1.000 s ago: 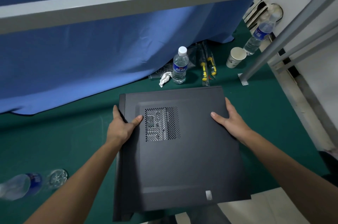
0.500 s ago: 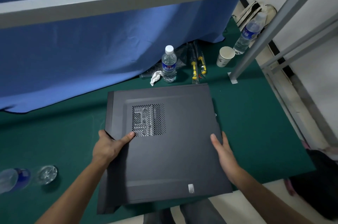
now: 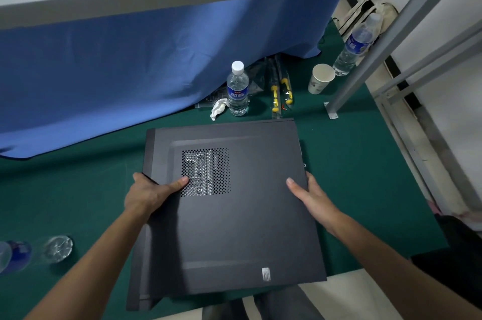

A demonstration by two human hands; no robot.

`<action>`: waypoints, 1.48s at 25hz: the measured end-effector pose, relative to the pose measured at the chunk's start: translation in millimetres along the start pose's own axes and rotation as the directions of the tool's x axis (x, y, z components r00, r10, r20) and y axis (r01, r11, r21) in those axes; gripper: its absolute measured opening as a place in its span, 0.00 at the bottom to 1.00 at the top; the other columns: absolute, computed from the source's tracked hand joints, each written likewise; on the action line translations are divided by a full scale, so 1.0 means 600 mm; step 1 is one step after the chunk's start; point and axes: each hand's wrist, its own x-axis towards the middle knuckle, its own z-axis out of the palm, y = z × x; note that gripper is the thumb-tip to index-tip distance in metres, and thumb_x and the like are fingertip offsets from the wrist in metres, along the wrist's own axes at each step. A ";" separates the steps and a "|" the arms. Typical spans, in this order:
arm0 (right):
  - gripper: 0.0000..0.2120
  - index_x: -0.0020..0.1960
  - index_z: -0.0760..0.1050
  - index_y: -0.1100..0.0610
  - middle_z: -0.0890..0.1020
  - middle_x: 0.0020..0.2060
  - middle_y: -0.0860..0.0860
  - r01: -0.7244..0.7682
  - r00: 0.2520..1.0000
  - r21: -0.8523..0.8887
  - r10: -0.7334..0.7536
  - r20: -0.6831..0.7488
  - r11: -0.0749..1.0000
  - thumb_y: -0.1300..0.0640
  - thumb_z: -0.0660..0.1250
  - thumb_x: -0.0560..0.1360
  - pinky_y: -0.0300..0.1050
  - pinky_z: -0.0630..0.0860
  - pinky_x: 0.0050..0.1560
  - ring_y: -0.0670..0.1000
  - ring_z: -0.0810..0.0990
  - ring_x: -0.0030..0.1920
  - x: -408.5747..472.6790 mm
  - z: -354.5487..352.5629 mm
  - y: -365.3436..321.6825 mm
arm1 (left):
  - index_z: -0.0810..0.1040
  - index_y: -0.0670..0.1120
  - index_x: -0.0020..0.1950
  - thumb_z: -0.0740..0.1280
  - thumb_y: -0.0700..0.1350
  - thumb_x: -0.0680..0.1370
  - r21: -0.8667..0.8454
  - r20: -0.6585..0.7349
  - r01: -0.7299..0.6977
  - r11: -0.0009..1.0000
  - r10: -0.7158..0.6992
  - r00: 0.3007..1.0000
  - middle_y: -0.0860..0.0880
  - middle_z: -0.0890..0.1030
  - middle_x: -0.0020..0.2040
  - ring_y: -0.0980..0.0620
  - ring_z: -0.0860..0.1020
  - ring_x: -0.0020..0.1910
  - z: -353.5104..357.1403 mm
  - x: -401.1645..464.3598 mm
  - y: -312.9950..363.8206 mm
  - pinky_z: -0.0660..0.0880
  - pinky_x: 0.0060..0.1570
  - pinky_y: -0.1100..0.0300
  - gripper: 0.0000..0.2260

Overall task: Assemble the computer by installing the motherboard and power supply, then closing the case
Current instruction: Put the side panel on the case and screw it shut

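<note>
A black computer case [image 3: 234, 228] lies flat on the green table [image 3: 365, 163], its side panel on top with a perforated vent [image 3: 206, 172] near the upper left. The case's near end overhangs the table's front edge. My left hand [image 3: 148, 193] grips the case's left edge, thumb lying on the panel beside the vent and fingers wrapped over the side. My right hand [image 3: 311, 195] holds the right edge, thumb on top of the panel and fingers down the side. The inside of the case is hidden by the panel.
Behind the case stand a water bottle [image 3: 237, 90], a crumpled tissue [image 3: 217, 109], yellow-handled screwdrivers [image 3: 280, 92] and a paper cup [image 3: 320, 82]. A second bottle [image 3: 354, 48] stands by the grey frame post [image 3: 365, 64]. A bottle [image 3: 34, 251] lies at the left. A blue curtain [image 3: 130, 58] hangs behind.
Both hands have slid along the case's side edges toward me, and the case has shifted slightly on the table. The camera view has also moved.
</note>
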 end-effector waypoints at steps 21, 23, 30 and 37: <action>0.49 0.80 0.40 0.42 0.52 0.79 0.42 0.058 0.998 -0.263 -0.063 -0.010 0.963 0.31 0.67 0.72 0.56 0.57 0.77 0.48 0.55 0.78 0.129 -0.015 -0.129 | 0.62 0.41 0.68 0.79 0.64 0.62 0.051 -0.024 -0.023 0.998 0.025 0.999 0.38 0.71 0.69 0.36 0.72 0.65 -0.011 0.058 0.071 0.72 0.63 0.43 0.47; 0.47 0.80 0.41 0.43 0.50 0.80 0.42 0.067 0.998 -0.256 -0.067 0.010 0.964 0.33 0.66 0.73 0.54 0.53 0.78 0.46 0.52 0.79 0.126 -0.026 -0.127 | 0.62 0.42 0.69 0.80 0.64 0.60 -0.012 0.025 -0.019 1.000 0.019 0.999 0.39 0.71 0.69 0.37 0.72 0.65 -0.013 0.058 0.072 0.72 0.64 0.43 0.48; 0.34 0.79 0.52 0.42 0.58 0.77 0.40 0.171 0.984 -0.234 -0.177 -0.006 0.957 0.42 0.65 0.79 0.49 0.57 0.76 0.42 0.57 0.76 0.111 -0.037 -0.108 | 0.51 0.50 0.79 0.81 0.62 0.60 -0.058 0.018 0.047 0.997 -0.046 0.999 0.40 0.62 0.74 0.36 0.65 0.72 -0.003 0.050 0.066 0.64 0.71 0.39 0.57; 0.15 0.66 0.72 0.63 0.79 0.49 0.56 -0.109 0.945 -0.213 0.035 -0.324 0.971 0.59 0.63 0.81 0.45 0.73 0.53 0.53 0.77 0.49 0.069 -0.083 0.059 | 0.49 0.59 0.81 0.55 0.67 0.79 0.436 -0.110 -0.507 0.743 0.604 0.789 0.45 0.47 0.81 0.47 0.42 0.80 0.138 -0.070 0.073 0.41 0.75 0.39 0.33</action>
